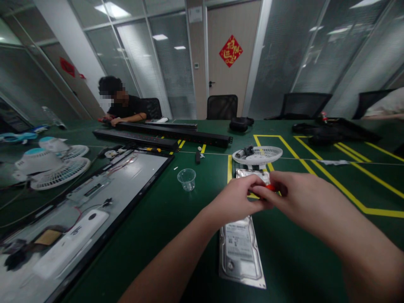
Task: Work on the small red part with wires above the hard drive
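Note:
My left hand [235, 198] and my right hand [295, 191] meet above the table, fingers closed together around a small red-orange object [270, 187]. Most of that object is covered by my fingers, so its kind cannot be made out. Below my hands lies a silver hard drive [241, 252], label up, its far end hidden by my left hand. A second metal hard drive [249, 173] shows just beyond my fingers, partly covered. To the left of my hands stands a small clear plastic cup [187, 180].
A large flat panel [139, 168] carrying a white power strip [72, 242] fills the left. White fan parts [59, 168] lie past it; a white fan grille [268, 155] sits beyond my hands. Long black bars [189, 135] lie near a seated person [126, 105]. Yellow tape [341, 191] marks the green table.

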Motion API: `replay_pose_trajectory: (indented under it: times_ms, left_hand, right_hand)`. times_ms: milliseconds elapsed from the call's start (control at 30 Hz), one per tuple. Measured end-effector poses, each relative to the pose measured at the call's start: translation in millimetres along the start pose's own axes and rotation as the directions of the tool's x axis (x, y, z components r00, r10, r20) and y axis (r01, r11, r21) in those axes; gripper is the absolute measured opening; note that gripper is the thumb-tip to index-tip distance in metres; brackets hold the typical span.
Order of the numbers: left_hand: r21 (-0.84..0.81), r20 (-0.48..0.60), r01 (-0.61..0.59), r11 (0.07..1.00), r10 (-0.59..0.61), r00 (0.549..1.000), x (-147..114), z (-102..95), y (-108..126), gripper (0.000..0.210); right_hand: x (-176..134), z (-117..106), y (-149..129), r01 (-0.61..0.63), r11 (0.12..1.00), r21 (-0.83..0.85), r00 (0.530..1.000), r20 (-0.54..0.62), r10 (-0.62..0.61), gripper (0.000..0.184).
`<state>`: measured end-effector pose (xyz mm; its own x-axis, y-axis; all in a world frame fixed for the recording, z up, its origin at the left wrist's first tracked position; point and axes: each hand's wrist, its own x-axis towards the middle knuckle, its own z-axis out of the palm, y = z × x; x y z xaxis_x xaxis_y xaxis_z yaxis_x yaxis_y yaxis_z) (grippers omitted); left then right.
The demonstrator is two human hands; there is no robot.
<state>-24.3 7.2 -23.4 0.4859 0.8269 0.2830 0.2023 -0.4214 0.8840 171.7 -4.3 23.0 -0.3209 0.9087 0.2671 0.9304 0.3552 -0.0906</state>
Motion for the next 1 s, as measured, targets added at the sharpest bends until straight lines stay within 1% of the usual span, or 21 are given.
replay_pose_trajectory:
  times_ms: [67, 133, 200, 267, 333, 433, 467, 500, 600, 700, 800, 867, 1000]
  left_hand:
    - [0.022, -0.023, 0.013, 1.000, -0.012, 1.000, -1, 1.3, 2, 0.022]
    - [0.026, -0.038, 0.023, 0.999, -0.021, 0.999, -2, 1.7, 2, 0.020]
    - [0.012, -0.043, 0.028, 1.000, -0.028, 0.999, -2, 1.6, 2, 0.016]
    - [-0.026, -0.028, 0.046, 0.999, -0.046, 0.999, -1, 1.3, 1, 0.014]
    - [-0.087, -0.007, 0.070, 0.994, -0.070, 0.997, 0, 1.3, 0, 0.015]
    - [-0.141, 0.006, 0.092, 0.986, -0.092, 0.996, 2, 1.3, -3, 0.018]
    - [-0.131, 0.006, 0.093, 0.987, -0.093, 0.996, 2, 1.3, -4, 0.018]
    - [-0.115, 0.007, 0.094, 0.989, -0.093, 0.996, 3, 1.3, -4, 0.019]
    - [-0.106, 0.013, 0.088, 0.990, -0.087, 0.996, 2, 1.2, -6, 0.022]
    - [-0.116, 0.012, 0.047, 0.992, -0.046, 0.999, 1, 0.8, -6, 0.032]
    - [-0.068, 0.011, 0.002, 0.998, -0.002, 1.000, 0, 0.4, -5, 0.036]
    - [-0.041, 0.009, -0.003, 0.999, 0.003, 1.000, 0, 0.8, -3, 0.032]
    - [0.016, -0.018, 0.003, 1.000, -0.003, 1.000, -1, 2.7, 0, 0.024]
  right_hand:
    - [1, -1, -3, -0.049, 0.998, -0.047, 0.999, 0.007, 0.050, 0.055]
    - [2, -2, -5, -0.081, 0.994, -0.068, 0.997, 0.017, 0.082, 0.058]
    - [2, -4, -4, -0.086, 0.995, -0.057, 0.996, 0.015, 0.087, 0.055]
    - [0, -5, -2, -0.067, 0.998, -0.005, 0.998, -0.010, 0.067, 0.048]
    - [-1, -6, 1, 0.000, 0.997, 0.081, 0.999, -0.044, 0.004, 0.036]
    - [-3, -6, 5, 0.154, 0.972, 0.179, 0.987, -0.077, -0.142, 0.020]
    - [-3, -6, 6, 0.199, 0.961, 0.191, 0.979, -0.079, -0.187, 0.020]
    - [-3, -5, 7, 0.230, 0.954, 0.194, 0.973, -0.079, -0.218, 0.023]
    - [-1, -3, 7, 0.256, 0.948, 0.188, 0.966, -0.075, -0.246, 0.031]
    - [0, -1, 7, 0.210, 0.964, 0.164, 0.977, -0.064, -0.202, 0.026]
    - [0, -1, 6, 0.133, 0.983, 0.124, 0.991, -0.028, -0.131, 0.017]
    - [0, -1, 4, 0.089, 0.992, 0.094, 0.996, -0.017, -0.088, 0.023]
    - [1, 0, -2, -0.011, 1.000, 0.000, 1.000, 0.002, 0.011, 0.042]
